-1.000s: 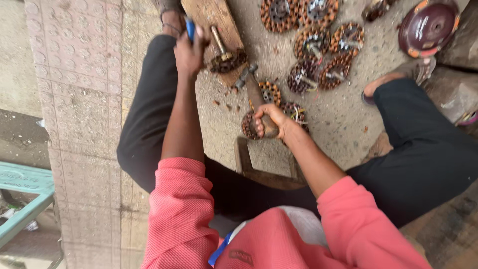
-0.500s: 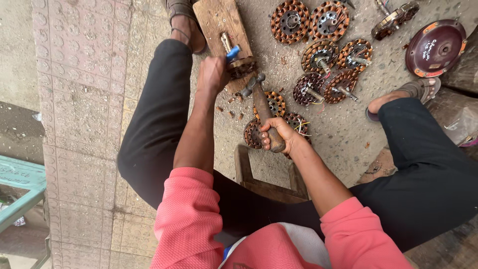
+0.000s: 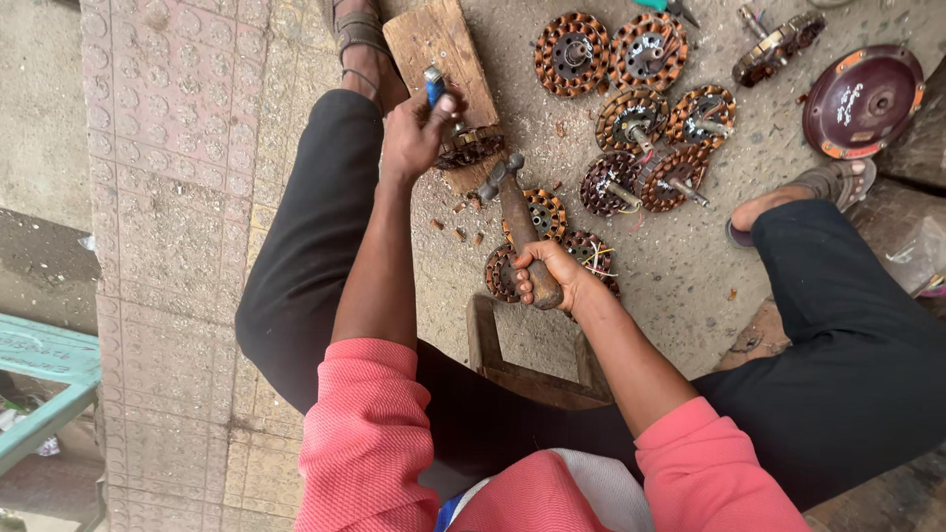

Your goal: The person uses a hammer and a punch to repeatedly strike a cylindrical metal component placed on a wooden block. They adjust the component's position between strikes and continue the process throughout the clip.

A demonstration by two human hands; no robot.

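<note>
The copper-wound motor stator (image 3: 471,146) lies on a wooden block (image 3: 434,59) on the ground; it looks heavy, rigid iron with soft, easily nicked windings, best steadied by its outer rim. The right hand (image 3: 548,278) is wrapped tight round the wooden handle of a hammer (image 3: 514,205), its head near the stator. The left hand (image 3: 414,133) is closed on a blue-handled chisel (image 3: 436,87) set against the stator.

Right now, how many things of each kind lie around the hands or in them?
stators: 11, one on the block and one tilted top right
hammer, in right hand: 1
blue-handled tool, in left hand: 1
wood block: 1
maroon cover: 1
Total: 15
</note>
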